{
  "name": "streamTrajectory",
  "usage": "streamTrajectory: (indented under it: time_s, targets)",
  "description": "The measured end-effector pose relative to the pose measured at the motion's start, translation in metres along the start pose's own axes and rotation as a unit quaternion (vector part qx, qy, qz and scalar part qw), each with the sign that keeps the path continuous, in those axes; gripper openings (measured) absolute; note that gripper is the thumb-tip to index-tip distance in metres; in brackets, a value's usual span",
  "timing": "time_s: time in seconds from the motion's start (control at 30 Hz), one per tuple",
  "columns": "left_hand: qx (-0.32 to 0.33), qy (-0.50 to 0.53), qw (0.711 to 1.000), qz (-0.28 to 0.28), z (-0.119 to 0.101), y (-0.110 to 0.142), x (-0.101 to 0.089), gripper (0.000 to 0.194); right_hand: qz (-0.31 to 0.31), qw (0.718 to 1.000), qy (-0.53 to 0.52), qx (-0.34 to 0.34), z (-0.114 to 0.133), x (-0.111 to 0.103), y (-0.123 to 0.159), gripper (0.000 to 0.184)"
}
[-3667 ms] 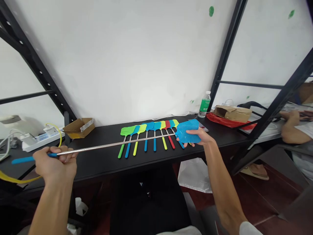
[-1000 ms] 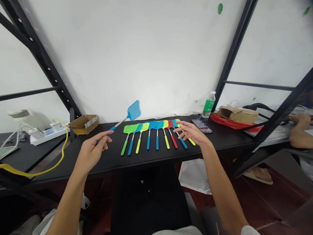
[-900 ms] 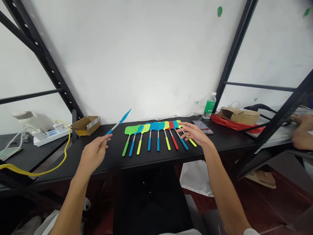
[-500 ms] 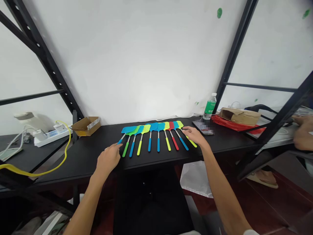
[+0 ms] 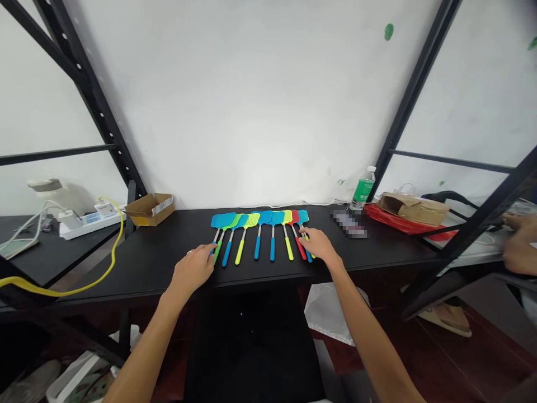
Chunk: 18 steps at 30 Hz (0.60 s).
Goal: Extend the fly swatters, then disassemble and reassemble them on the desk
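Observation:
Several fly swatters lie in a row on the black table, their mesh heads overlapping towards the wall and their handles pointing towards me. My left hand (image 5: 195, 269) is closed at the left end, its fingers on the handle of a blue fly swatter (image 5: 223, 220), close beside a green handle (image 5: 217, 252). At the right end my right hand (image 5: 318, 244) has its bent fingers over a blue handle and a yellow one, which lie close together. The red fly swatter (image 5: 301, 249) is just left of those fingers. In the middle, blue and yellow handles stay spaced apart.
An open cardboard box (image 5: 150, 210) and a white power strip (image 5: 90, 223) with a yellow cable (image 5: 114, 246) stand left. A water bottle (image 5: 363, 190) stands at right, near a red bag (image 5: 405, 220). Metal posts flank the table. Another person's hand (image 5: 520, 240) shows far right.
My right hand has moved left, bringing the rightmost yellow fly swatter against the blue one. My left hand has shifted slightly right, and the leftmost blue handle is now closer to the green one.

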<state>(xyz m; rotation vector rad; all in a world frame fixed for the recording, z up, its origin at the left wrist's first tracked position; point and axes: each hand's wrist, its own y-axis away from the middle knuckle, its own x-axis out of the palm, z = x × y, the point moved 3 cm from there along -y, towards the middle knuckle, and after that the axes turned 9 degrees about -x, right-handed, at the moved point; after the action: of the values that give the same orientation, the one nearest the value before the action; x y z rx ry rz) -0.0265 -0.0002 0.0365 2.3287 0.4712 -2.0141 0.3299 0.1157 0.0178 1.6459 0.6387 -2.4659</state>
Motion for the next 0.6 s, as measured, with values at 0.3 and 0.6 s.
streamTrajectory:
  time_s: [0.3,0.6]
  targets:
    - [0.031,0.037,0.999,0.008,0.001,-0.001,0.005,0.050,0.004,0.996,-0.024,-0.084,0.080,0.025,-0.003,0.037]
    - [0.057,0.057,0.997,-0.023,0.000,-0.004,0.022,0.058,0.052,0.989,-0.014,-0.141,0.161,0.055,-0.024,0.045]
